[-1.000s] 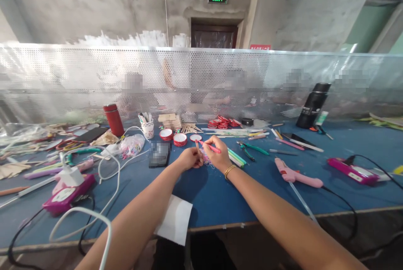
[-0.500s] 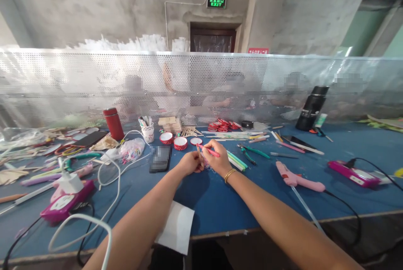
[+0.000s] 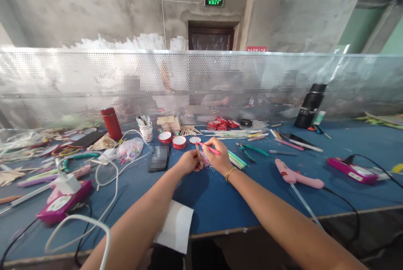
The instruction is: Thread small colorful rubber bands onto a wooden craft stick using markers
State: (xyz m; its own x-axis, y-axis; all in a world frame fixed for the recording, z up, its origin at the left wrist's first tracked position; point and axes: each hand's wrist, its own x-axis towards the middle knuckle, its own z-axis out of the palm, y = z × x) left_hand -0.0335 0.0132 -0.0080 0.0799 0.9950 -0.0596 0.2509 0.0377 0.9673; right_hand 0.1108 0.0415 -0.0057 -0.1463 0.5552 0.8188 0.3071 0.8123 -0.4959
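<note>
My left hand (image 3: 189, 162) is closed on a small wooden craft stick (image 3: 198, 150), which stands up from its fingers. In my right hand (image 3: 219, 154) is a pink-red marker pen (image 3: 211, 148), its tip close to the upper end of the stick; I cannot tell whether they touch. A small heap of coloured loops or threads (image 3: 207, 162) lies between the hands, partly hidden by them. Just beyond are red round pieces with white faces, among them a flat one (image 3: 195, 140) and a deeper one (image 3: 179, 142).
Left of my hands are a phone (image 3: 159, 158), a pen cup (image 3: 146, 132) and a red flask (image 3: 111, 123). To the right lie green-handled pliers (image 3: 252, 150), a pink glue gun (image 3: 296, 175) and a magenta power strip (image 3: 351, 171). White paper (image 3: 176, 226) overhangs the front edge.
The camera view has shifted slightly. Both hands keep nearly the same place and hold, with the pen and craft stick still close together.
</note>
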